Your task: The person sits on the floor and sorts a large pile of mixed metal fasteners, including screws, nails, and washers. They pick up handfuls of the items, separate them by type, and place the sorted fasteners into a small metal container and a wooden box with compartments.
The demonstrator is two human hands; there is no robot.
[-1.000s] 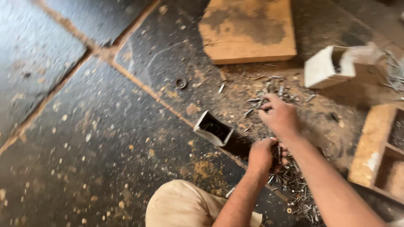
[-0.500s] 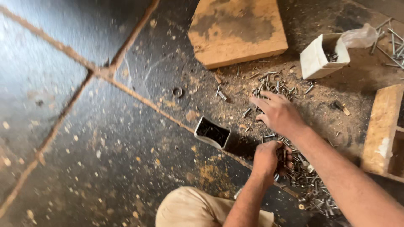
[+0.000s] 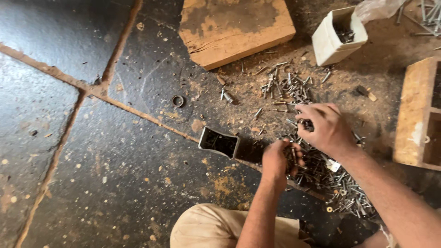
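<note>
A heap of small metal screws (image 3: 321, 174) lies scattered on a dark stone floor (image 3: 115, 183). My left hand (image 3: 278, 160) is curled around a bunch of screws just above the heap. My right hand (image 3: 321, 126) is beside it, further from me, with its fingertips pinching a screw from the heap. A small dark open box (image 3: 219, 142) lies on its side just left of my left hand.
A thick wooden block (image 3: 234, 27) lies at the top. A white box (image 3: 337, 36) holding dark screws stands at the top right, next to a clear plastic bag (image 3: 381, 7). A wooden tray (image 3: 418, 115) sits at the right edge. A metal ring (image 3: 178, 100) lies on the floor. My knee (image 3: 206, 229) shows below.
The view has shifted, so the block and white box sit further right in it. Both hands stay over the screw heap; the right hand has drawn back slightly toward the left.
</note>
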